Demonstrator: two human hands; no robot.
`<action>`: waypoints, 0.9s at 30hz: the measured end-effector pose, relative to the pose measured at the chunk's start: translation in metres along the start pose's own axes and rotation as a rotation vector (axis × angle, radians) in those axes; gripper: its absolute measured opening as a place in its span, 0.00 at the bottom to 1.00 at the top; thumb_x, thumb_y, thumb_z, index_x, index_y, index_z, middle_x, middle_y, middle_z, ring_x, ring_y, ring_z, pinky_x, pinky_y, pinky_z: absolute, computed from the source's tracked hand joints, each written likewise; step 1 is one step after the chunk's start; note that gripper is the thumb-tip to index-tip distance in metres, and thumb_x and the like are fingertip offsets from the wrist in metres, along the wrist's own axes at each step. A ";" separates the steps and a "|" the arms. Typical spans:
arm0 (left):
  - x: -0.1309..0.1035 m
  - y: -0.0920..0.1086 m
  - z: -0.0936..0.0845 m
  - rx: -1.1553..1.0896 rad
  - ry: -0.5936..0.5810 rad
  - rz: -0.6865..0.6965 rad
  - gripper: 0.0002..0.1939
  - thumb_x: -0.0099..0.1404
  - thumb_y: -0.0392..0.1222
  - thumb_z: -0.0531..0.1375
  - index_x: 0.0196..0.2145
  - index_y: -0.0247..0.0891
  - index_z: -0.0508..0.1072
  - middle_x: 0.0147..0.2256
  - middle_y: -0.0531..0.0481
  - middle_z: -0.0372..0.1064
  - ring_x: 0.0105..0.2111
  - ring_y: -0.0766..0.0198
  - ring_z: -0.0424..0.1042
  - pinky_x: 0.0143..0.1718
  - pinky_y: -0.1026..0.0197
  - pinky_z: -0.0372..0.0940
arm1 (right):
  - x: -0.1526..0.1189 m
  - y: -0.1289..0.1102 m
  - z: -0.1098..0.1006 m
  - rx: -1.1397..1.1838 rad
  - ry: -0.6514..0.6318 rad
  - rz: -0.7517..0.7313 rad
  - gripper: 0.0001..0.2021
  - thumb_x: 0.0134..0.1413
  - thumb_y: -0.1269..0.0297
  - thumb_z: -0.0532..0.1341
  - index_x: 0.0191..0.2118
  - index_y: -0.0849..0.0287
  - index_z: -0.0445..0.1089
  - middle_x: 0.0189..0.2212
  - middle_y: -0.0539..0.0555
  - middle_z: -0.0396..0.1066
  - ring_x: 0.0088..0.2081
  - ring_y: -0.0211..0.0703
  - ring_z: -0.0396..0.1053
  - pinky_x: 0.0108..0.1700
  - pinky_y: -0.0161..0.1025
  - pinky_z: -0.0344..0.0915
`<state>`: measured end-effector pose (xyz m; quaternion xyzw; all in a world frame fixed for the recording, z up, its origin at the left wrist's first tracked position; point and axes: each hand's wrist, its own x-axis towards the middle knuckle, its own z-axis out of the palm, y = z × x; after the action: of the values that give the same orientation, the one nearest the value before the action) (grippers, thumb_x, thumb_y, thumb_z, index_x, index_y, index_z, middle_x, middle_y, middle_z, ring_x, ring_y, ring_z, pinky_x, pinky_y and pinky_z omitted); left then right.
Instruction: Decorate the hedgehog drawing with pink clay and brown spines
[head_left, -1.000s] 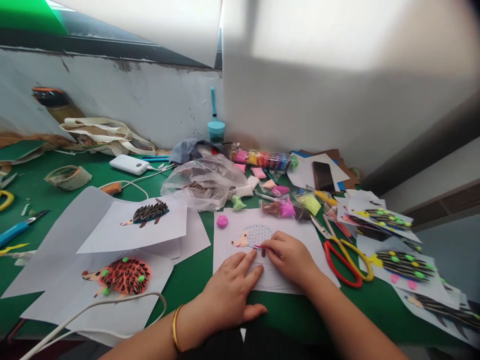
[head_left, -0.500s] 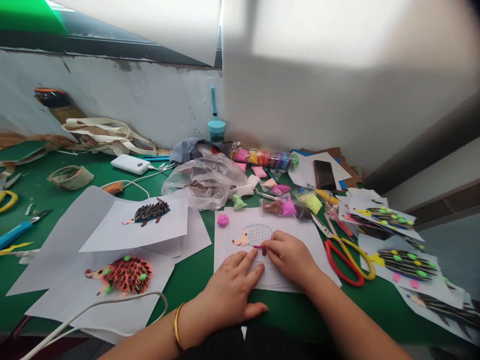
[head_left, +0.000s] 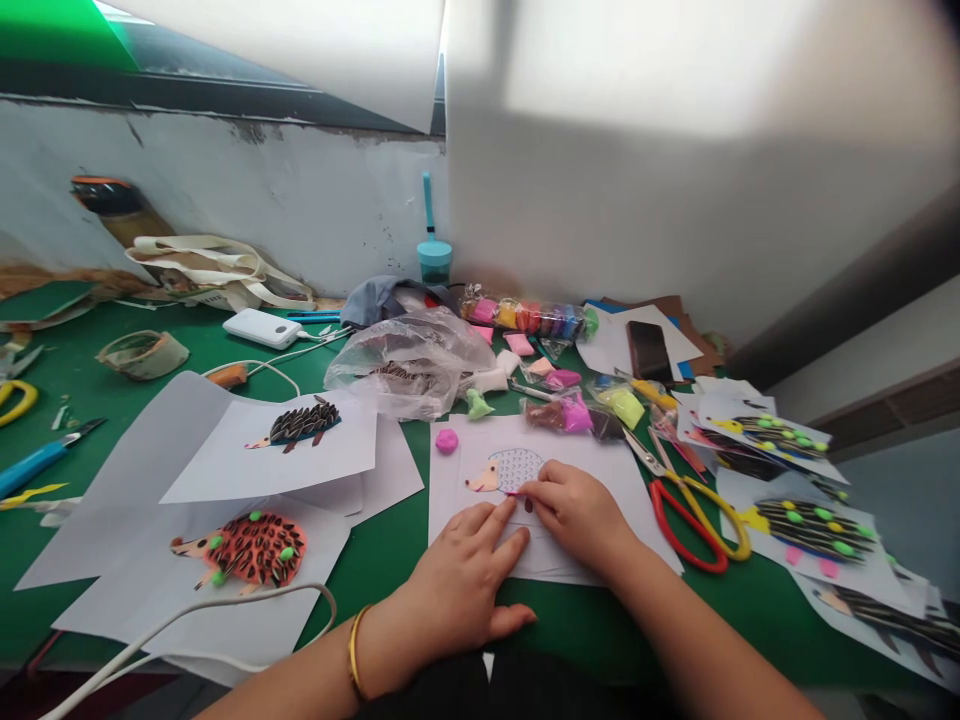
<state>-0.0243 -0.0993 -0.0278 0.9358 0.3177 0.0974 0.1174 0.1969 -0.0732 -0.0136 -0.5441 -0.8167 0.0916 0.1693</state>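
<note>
A hedgehog picture [head_left: 517,467] with a dotted blue-outlined body and a peach clay face lies on white paper [head_left: 615,510] before me. My left hand [head_left: 476,560] rests flat on the sheet's lower part, fingers outstretched and thumb apart, holding nothing. Over the hedgehog's rear lower edge, my right hand [head_left: 574,510] is closed in a pinch at the end of a thin magenta clay strip [head_left: 512,494]. That strip runs along the belly line; its far end is hidden under the fingertips. A brown clay foot [head_left: 529,506] shows just below. The magenta clay ball [head_left: 446,441] sits at the paper's top left.
Red-and-yellow scissors [head_left: 697,510] lie right of the paper. Clay packets [head_left: 574,410] and a plastic bag of seeds [head_left: 409,365] are behind it. Finished hedgehog pictures [head_left: 255,550] lie left, with more [head_left: 814,525] at right. A white cable [head_left: 225,603] crosses the left sheets.
</note>
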 end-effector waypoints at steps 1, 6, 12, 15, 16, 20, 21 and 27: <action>0.000 0.000 0.000 0.000 -0.002 -0.001 0.42 0.58 0.66 0.62 0.62 0.40 0.62 0.67 0.36 0.51 0.62 0.40 0.59 0.60 0.42 0.58 | 0.000 0.000 0.000 0.002 0.003 0.001 0.12 0.61 0.71 0.58 0.41 0.54 0.79 0.33 0.53 0.71 0.36 0.41 0.70 0.38 0.36 0.63; 0.000 0.000 -0.001 -0.003 0.001 -0.002 0.42 0.57 0.66 0.62 0.62 0.40 0.63 0.67 0.36 0.52 0.61 0.41 0.59 0.60 0.42 0.58 | -0.001 0.002 0.000 0.039 0.011 0.004 0.12 0.60 0.71 0.58 0.42 0.53 0.79 0.34 0.53 0.71 0.36 0.41 0.70 0.38 0.36 0.64; 0.000 0.000 0.001 -0.003 0.015 -0.001 0.41 0.57 0.65 0.63 0.62 0.40 0.63 0.67 0.36 0.52 0.61 0.40 0.59 0.59 0.41 0.59 | -0.010 0.011 -0.006 0.082 0.078 0.108 0.14 0.62 0.69 0.56 0.45 0.53 0.78 0.35 0.53 0.71 0.37 0.41 0.71 0.40 0.36 0.65; 0.000 0.000 -0.001 -0.002 0.019 -0.002 0.41 0.56 0.64 0.64 0.61 0.40 0.64 0.67 0.37 0.51 0.61 0.41 0.59 0.59 0.42 0.58 | -0.015 0.015 -0.007 0.106 0.052 0.137 0.14 0.61 0.69 0.56 0.44 0.52 0.78 0.35 0.52 0.71 0.37 0.40 0.70 0.39 0.36 0.65; 0.001 0.001 -0.001 -0.001 0.017 0.004 0.41 0.56 0.64 0.64 0.61 0.40 0.64 0.68 0.38 0.50 0.60 0.42 0.59 0.59 0.43 0.58 | -0.017 0.016 -0.007 0.110 0.048 0.135 0.13 0.61 0.69 0.56 0.44 0.52 0.78 0.35 0.52 0.71 0.37 0.41 0.70 0.40 0.36 0.65; 0.003 0.001 -0.003 0.009 -0.001 0.051 0.41 0.58 0.64 0.63 0.62 0.38 0.63 0.69 0.45 0.48 0.57 0.45 0.60 0.59 0.44 0.58 | -0.019 0.019 -0.003 0.097 0.047 0.109 0.13 0.62 0.68 0.56 0.44 0.53 0.77 0.35 0.53 0.71 0.38 0.41 0.70 0.40 0.37 0.65; 0.003 0.002 -0.004 0.012 -0.005 0.060 0.41 0.58 0.64 0.62 0.62 0.38 0.62 0.69 0.45 0.48 0.57 0.45 0.61 0.58 0.44 0.58 | -0.019 0.019 -0.003 0.093 0.043 0.106 0.12 0.62 0.68 0.56 0.43 0.53 0.77 0.35 0.53 0.71 0.38 0.41 0.70 0.40 0.37 0.64; 0.008 0.005 -0.005 0.008 -0.004 0.048 0.37 0.60 0.63 0.60 0.59 0.37 0.64 0.67 0.45 0.55 0.54 0.45 0.61 0.57 0.44 0.56 | -0.019 0.019 -0.003 0.086 0.014 0.085 0.12 0.63 0.69 0.56 0.43 0.53 0.77 0.35 0.52 0.70 0.37 0.40 0.69 0.40 0.36 0.63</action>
<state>-0.0169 -0.0973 -0.0205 0.9439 0.2951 0.0971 0.1120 0.2214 -0.0836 -0.0207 -0.5711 -0.7869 0.1299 0.1942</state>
